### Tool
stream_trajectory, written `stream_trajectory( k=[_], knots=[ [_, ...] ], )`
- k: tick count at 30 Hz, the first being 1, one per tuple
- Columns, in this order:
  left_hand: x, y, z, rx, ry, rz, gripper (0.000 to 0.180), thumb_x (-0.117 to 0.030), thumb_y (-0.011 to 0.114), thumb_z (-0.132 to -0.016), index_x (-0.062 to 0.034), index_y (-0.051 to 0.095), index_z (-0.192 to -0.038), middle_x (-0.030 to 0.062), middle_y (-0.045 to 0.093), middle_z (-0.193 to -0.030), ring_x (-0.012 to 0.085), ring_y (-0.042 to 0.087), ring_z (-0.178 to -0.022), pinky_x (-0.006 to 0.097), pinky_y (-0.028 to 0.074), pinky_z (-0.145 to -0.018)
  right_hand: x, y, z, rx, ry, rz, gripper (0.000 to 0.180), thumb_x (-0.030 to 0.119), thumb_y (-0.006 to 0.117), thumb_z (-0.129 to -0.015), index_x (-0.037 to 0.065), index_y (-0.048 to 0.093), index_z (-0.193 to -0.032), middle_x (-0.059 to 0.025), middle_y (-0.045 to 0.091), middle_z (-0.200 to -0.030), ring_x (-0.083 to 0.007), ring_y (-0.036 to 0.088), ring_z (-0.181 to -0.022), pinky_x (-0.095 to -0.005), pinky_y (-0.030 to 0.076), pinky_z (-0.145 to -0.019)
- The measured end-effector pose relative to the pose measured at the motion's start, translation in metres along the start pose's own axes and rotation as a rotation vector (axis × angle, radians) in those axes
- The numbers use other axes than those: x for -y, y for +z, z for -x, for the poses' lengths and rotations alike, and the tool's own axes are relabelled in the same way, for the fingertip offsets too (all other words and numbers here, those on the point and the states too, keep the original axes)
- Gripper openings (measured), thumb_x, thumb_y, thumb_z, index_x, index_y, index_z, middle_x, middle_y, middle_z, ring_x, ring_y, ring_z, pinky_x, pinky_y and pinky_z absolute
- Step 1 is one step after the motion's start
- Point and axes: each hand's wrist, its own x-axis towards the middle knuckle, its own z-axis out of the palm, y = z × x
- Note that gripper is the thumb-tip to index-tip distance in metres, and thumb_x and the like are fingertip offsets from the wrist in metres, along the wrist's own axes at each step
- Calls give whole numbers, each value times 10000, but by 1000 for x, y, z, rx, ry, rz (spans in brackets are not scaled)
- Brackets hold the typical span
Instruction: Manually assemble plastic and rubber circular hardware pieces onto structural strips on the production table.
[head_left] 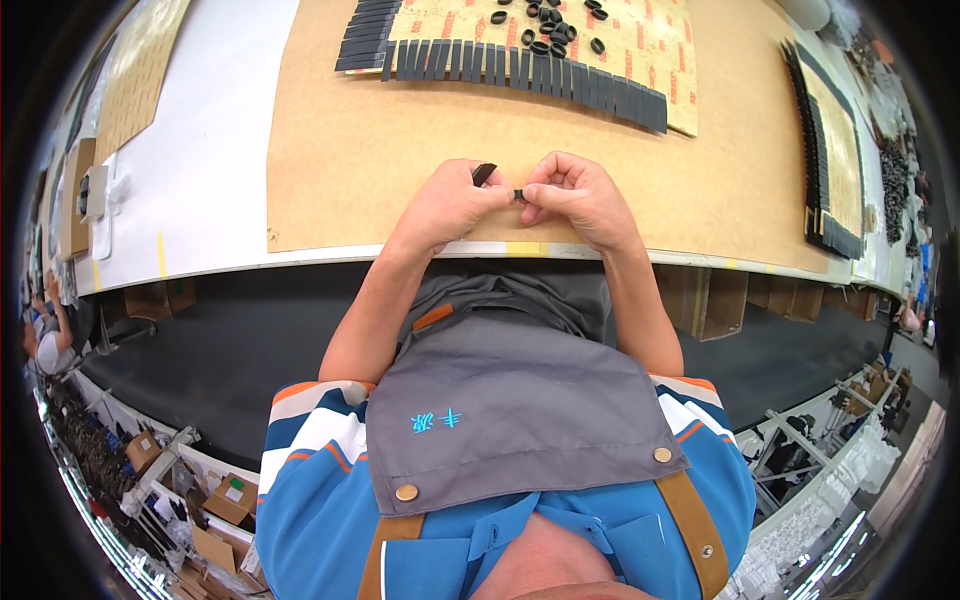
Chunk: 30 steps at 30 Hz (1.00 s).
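Observation:
Near the table's front edge, my left hand [450,205] is closed on a short black strip [484,174], whose end sticks up past the thumb. My right hand [582,200] pinches a small black piece [519,195] in the gap between the two hands. Whether this piece belongs to the same strip is hidden by the fingers. Beyond my hands lies a tan board [440,22] with red print. Several small black loops [541,47] sit loose on it. Flat black strips [530,72] hang side by side along its front edge, with more at its left edge.
Brown paper [360,170] covers the middle of the white table [210,150]. At the right stands another board lined with black strips [820,150]. A further tan board [140,90] and a cardboard box [77,200] lie at the left. Open cardboard boxes [705,302] are below the tabletop.

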Motion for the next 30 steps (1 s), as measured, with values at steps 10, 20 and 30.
stream_trajectory(
  k=[10,20,30],
  knots=[
    [3,1,-2,-5,25,-8,107,-156,621,-774,-69,597,-718,-64,444,-537,27,340,-424,217,251,-384,0,0,0,-2,-10,44,107,63,646,-828,-7,568,-849,-77,626,-739,-128,638,-665,-255,544,-633],
    [3,0,-1,-4,42,-38,132,-174,633,-773,-79,599,-689,-62,446,-545,26,351,-441,217,261,-395,-2,2,0,-14,-9,41,106,64,650,-824,1,565,-837,-70,624,-735,-121,633,-656,-251,535,-615],
    [3,0,3,44,86,2,100,-150,626,-808,-62,607,-766,-68,440,-563,20,356,-467,205,273,-411,4,-5,-5,52,89,27,109,107,613,-873,22,547,-886,-42,602,-768,-104,598,-617,-260,530,-629]
  ],
)
